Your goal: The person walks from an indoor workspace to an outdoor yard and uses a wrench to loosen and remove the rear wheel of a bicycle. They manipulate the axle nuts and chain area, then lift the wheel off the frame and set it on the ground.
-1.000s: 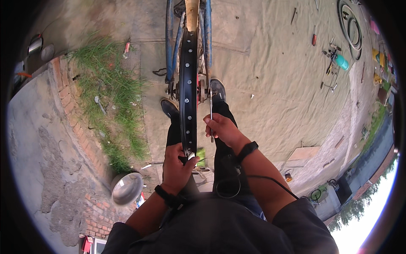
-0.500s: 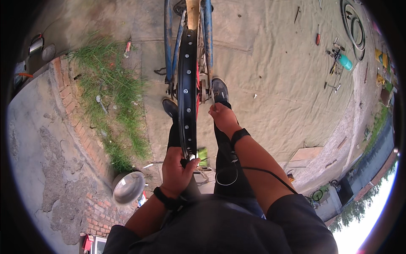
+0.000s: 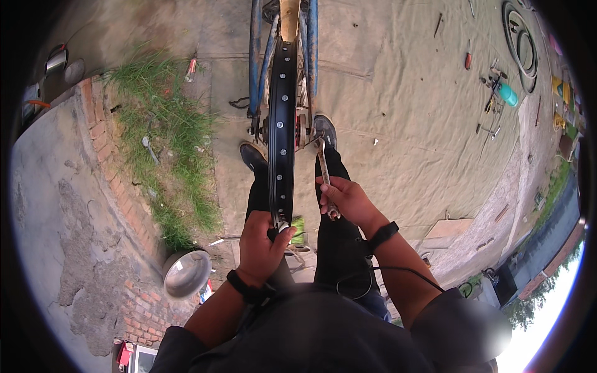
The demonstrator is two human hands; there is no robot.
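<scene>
A bicycle wheel with a black bare rim stands upright between my legs, set in a rusty blue frame. My left hand is closed on the near end of the rim, thumb along its right side. In my right hand is a metal wrench, pinched between thumb and fingers near its lower end. Its upper end points to the axle area, close to my right shoe, and appears apart from the wheel. The hub is partly hidden by the rim.
At the far right lie a screwdriver, a teal bottle, several hand tools and a coiled tyre. To my left are grass and a metal basin. A green-bristled brush shows behind my left hand.
My right hand has drawn back toward me and slightly right, bringing the wrench into plain sight away from the axle. The wheel and frame sit slightly further right; my left hand keeps its grip.
</scene>
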